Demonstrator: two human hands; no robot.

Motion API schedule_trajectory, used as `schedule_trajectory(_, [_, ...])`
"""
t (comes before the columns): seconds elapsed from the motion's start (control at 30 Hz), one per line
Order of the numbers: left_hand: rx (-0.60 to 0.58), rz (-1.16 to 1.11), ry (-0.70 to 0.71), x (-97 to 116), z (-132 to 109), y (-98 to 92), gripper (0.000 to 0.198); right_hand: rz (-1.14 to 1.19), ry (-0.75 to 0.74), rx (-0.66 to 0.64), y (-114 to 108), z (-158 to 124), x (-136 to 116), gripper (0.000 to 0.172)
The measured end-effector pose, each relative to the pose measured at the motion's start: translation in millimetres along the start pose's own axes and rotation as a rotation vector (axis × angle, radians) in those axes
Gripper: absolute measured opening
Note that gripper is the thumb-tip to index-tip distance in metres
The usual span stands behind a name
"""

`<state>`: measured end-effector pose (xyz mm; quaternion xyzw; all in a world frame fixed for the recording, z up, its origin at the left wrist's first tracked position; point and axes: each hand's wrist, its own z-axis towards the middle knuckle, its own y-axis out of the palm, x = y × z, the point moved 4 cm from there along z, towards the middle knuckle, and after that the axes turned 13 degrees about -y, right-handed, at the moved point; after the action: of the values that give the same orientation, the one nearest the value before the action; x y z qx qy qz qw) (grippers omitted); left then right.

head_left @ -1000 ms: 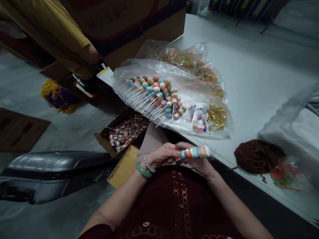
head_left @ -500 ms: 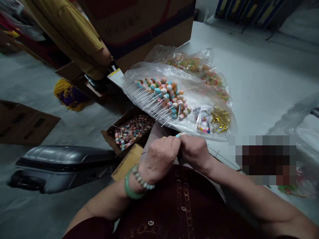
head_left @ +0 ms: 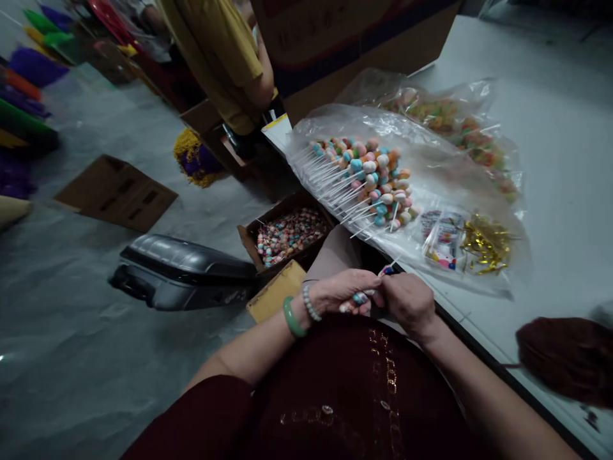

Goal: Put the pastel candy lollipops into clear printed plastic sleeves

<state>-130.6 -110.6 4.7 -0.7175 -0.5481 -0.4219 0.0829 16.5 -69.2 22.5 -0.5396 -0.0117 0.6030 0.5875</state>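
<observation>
In my lap, close to the table edge, my left hand (head_left: 348, 286) is closed around a candy stick (head_left: 363, 298) of pastel pieces, which looks wrapped. Fingers of my right hand (head_left: 410, 303) are pinched at its upper end, where a white stick and a bit of blue and red print show. My two hands touch. On the table in front lies a pile of pastel candy sticks (head_left: 371, 172) with white sticks, resting on clear plastic sheeting (head_left: 330, 118). To their right are small printed packets (head_left: 441, 237) and gold twist ties (head_left: 487, 244).
Below the table's left edge stands an open carton (head_left: 246, 246) of candy sticks. Left of it are a grey suitcase (head_left: 191, 271) and an open cardboard box (head_left: 119, 195) on the floor. A person in a yellow shirt (head_left: 225, 51) is beyond. A dark red item (head_left: 565, 358) lies at right.
The view has swung left, so the scene sits farther right. My left hand has loosened from a fist and turned, showing more of the candy stick. My right hand stays closed beside it.
</observation>
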Motion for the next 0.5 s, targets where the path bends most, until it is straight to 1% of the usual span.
schedule_trajectory(0.03, [0.139,0.167,0.099,4.6,-3.7,-3.6,0.044,0.183,0.187,0.018,4.5,-0.7,6.3,0.022])
schedule_trajectory(0.07, [0.275,0.372,0.209,10.4,-8.9,-5.4,0.042,0.415,0.384,0.014,11.7,-2.0,10.9,0.023])
schedule_trajectory(0.1, [0.404,0.593,0.322,16.7,-15.0,-5.4,0.039,0.670,0.558,-0.024,20.7,-3.5,11.8,0.025])
schedule_trajectory(0.13, [0.510,0.817,0.427,22.0,-21.2,-3.7,0.037,0.913,0.690,-0.074,29.0,-4.1,9.2,0.028])
schedule_trajectory(0.17, [0.584,1.022,0.514,25.4,-26.6,-1.3,0.036,1.110,0.776,-0.119,35.0,-3.7,5.0,0.031])
schedule_trajectory(0.2, [0.631,1.193,0.564,26.7,-30.7,-0.1,0.034,1.234,0.824,-0.142,37.9,-2.4,1.6,0.033])
schedule_trajectory(0.23, [0.643,1.338,0.586,26.0,-33.4,-0.3,0.034,1.274,0.842,-0.148,38.2,-0.7,0.0,0.032])
schedule_trajectory(0.27, [0.650,1.448,0.602,24.4,-35.8,-2.7,0.034,1.239,0.837,-0.170,36.7,0.9,0.2,0.030])
schedule_trajectory(0.3, [0.669,1.533,0.602,22.1,-37.8,-7.9,0.035,1.130,0.812,-0.184,32.6,2.6,2.9,0.027])
schedule_trajectory(0.33, [0.717,1.593,0.558,19.5,-39.4,-17.0,0.037,0.947,0.771,-0.168,24.8,4.4,8.5,0.024])
schedule_trajectory(0.37, [0.806,1.616,0.493,17.5,-41.6,-29.8,0.037,0.708,0.726,-0.123,13.0,6.1,16.5,0.022])
schedule_trajectory(0.4, [0.944,1.604,0.391,16.0,-44.7,-46.1,0.038,0.433,0.689,-0.051,-2.3,7.2,26.0,0.023])
schedule_trajectory(0.43, [1.116,1.560,0.248,14.5,-49.0,-65.0,0.040,0.145,0.666,0.035,-19.8,7.3,35.9,0.024])
schedule_trajectory(0.47, [1.302,1.483,0.109,13.1,-54.9,-83.3,0.043,-0.118,0.687,0.099,-36.4,5.5,46.3,0.025])
schedule_trajectory(0.5, [1.454,1.398,-0.010,11.2,-60.5,-98.8,0.049,-0.334,0.755,0.140,-50.8,2.0,57.6,0.028])
